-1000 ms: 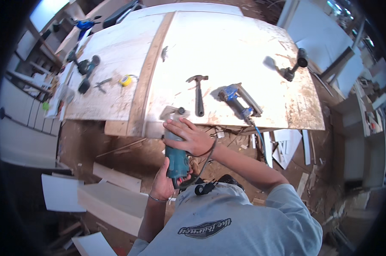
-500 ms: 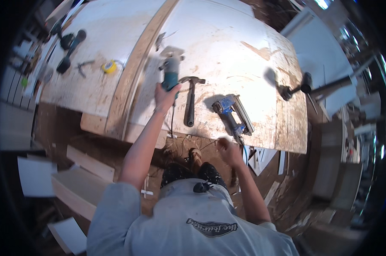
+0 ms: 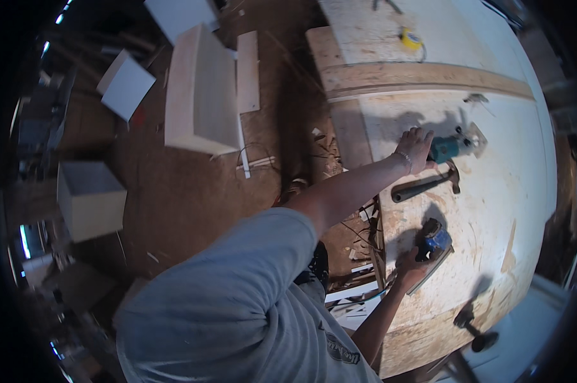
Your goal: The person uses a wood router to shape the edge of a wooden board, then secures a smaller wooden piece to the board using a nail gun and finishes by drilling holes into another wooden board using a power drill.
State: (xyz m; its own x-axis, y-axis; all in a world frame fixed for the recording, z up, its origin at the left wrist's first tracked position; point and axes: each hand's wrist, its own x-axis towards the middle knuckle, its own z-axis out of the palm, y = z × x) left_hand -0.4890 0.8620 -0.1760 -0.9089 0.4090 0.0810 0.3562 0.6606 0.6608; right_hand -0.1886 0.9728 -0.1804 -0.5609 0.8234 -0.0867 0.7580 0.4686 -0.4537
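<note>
A broad pale plywood surface [image 3: 492, 210], scuffed and dusted with shavings, is seen filling the view from twelve to four o'clock, with a long timber strip [image 3: 422, 76] laid across it toward twelve, seemingly as a rail or joint between panels. On the dirt floor [image 3: 192, 191] at about ten o'clock an open box carcass [image 3: 202, 89] and white offcut panels [image 3: 125, 83] are left lying, apparently set aside out of the working area. At three o'clock the left hand [image 3: 416, 148] is stretched far out and its grip is wrapped closed round the body of a teal power tool [image 3: 451, 148], whose base plate is rested flat on the surface, probably so that it sits steady. Just below it, toward four o'clock, a hammer [image 3: 425, 185] is laid flat within easy reach. At about four o'clock the right hand [image 3: 411, 263] is closed upon a blue power tool [image 3: 434, 244] near the surface's edge; how fully the fingers are curled cannot be told. A yellow tape measure [image 3: 411, 39] is left at one o'clock.
</note>
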